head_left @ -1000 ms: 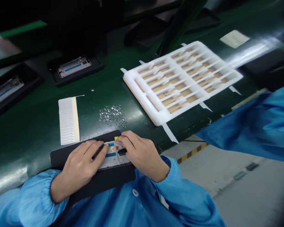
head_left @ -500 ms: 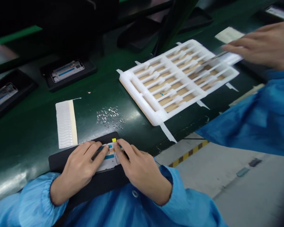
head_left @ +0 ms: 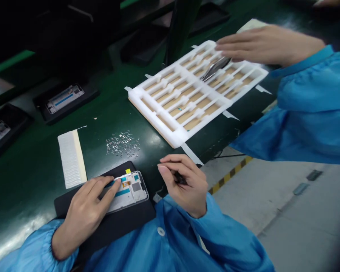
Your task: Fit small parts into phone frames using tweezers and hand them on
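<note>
My left hand [head_left: 86, 207] rests on a black mat [head_left: 110, 226] and grips the left edge of a phone mid-frame [head_left: 132, 192], which has blue strips and a small yellow tag. My right hand [head_left: 184, 185] is raised just to the right of the frame, not touching it, with its fingers curled around a small black tool [head_left: 180, 178]. The tool is mostly hidden by those fingers. A scatter of tiny metal pieces [head_left: 122, 144] lies on the green bench beyond the mat, and a white ridged pad [head_left: 70, 158] lies to the left.
A white foam tray [head_left: 137, 99] sits on the green bench [head_left: 31, 181]. A co-worker's hand [head_left: 269, 45] holds tweezers [head_left: 215, 68] over it, with a blue sleeve [head_left: 308, 113] at right. Black trays holding phone panels [head_left: 64, 99] stand at back left. Below the bench edge is a grey floor.
My right hand has lifted off the phone frame and moved right with the black tool. The co-worker's hand has come in over the tray with tweezers.
</note>
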Available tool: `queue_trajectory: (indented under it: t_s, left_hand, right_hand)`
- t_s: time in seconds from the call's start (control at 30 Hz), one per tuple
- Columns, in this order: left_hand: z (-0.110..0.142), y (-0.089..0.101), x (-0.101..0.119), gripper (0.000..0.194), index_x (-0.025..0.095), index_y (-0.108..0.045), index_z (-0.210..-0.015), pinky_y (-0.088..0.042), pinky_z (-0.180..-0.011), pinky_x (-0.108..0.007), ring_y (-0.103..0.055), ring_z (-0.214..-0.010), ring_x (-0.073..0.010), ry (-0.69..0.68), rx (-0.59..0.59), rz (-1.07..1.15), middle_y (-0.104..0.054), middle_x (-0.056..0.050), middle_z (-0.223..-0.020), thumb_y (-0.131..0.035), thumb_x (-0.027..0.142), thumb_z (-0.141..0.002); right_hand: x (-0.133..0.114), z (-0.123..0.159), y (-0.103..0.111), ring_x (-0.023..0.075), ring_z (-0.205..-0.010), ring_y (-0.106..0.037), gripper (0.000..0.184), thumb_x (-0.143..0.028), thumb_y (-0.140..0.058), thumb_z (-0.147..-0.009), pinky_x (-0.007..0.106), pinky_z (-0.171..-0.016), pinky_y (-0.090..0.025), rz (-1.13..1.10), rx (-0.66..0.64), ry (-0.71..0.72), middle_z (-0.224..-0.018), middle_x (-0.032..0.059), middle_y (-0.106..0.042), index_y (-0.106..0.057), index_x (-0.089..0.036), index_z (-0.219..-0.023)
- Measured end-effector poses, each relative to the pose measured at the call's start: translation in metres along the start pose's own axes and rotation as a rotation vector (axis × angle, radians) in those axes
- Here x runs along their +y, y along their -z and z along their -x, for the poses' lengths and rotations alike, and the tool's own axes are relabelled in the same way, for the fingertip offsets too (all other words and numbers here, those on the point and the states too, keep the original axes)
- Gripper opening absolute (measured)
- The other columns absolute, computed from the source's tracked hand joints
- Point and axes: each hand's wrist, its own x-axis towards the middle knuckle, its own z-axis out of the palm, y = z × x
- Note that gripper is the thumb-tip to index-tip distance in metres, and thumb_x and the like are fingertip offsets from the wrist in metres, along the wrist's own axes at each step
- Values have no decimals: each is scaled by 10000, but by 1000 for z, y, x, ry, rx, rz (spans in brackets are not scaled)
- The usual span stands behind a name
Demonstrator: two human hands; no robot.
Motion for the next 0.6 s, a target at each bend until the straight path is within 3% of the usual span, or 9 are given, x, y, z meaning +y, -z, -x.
queue_trajectory:
  t_s: [0.17, 0.47, 0.6]
  left_hand:
    - [-2, -1, 0, 432, 150, -619, -1423, -593, -922, -444, -677, -1112, -299, 13, -17, -15, -693, -166, -1232, -620, 68, -999]
    - [-3, 4, 1, 448, 195, -620, -1440, -582, -957, -428, -683, -1137, -278, 38, -24, 21, -697, -144, -1267, -629, 88, -1005]
    - [-4, 11, 4, 440, 204, -618, -1431, -580, -996, -436, -669, -1191, -281, 79, -45, 93, -684, -136, -1337, -693, 320, -1012]
  right_hand:
    - [11, -1, -1, 190, -816, -726, 148, -71, -695, -947, 346, -710, -619, 42, 88, 88, -937, 65, -734, -739, -212, -926]
    - [16, -4, -5, 184, -772, -729, 143, -90, -685, -954, 334, -674, -629, 45, 92, 117, -898, 64, -739, -718, -217, -899]
    - [17, -8, -8, 182, -772, -734, 147, -94, -680, -958, 325, -681, -631, 27, 133, 116, -890, 61, -743, -712, -220, -888]
